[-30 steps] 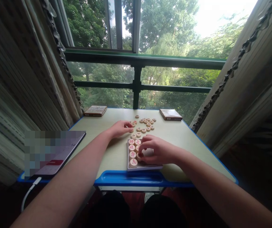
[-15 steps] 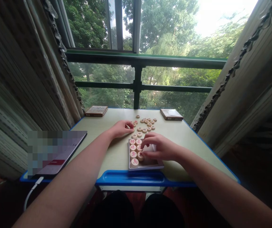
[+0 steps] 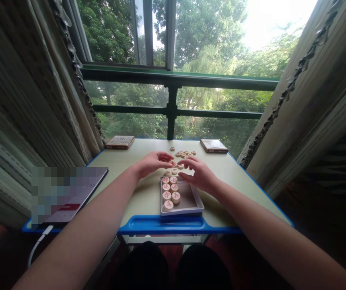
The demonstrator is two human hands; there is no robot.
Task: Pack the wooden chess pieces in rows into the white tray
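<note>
My left hand [image 3: 156, 164] is over the table just beyond the box, its thumb and fingers pinching a round wooden Chinese chess piece [image 3: 173, 163] with a red character. Close to that piece on the right is my right hand [image 3: 197, 173], fingers curved and apart, with nothing visible in them. Below the hands lies a shallow white box [image 3: 191, 208], in which several red-marked pieces [image 3: 167, 196] stand in two columns along its left side. Loose pieces [image 3: 168, 173] lie just behind the box, some partly hidden by my hands.
More loose pieces [image 3: 183, 154] are scattered toward the far table edge. Flat boxes or books lie at the back left [image 3: 120, 141] and back right [image 3: 214, 146]. A tablet-like device [image 3: 79, 193] with a white cable rests at the left. The table [image 3: 239, 193] has a blue rim.
My right hand has left a piece in the box's second column and moved up toward my left hand. The left hand has lifted a red-marked piece and shifted slightly right.
</note>
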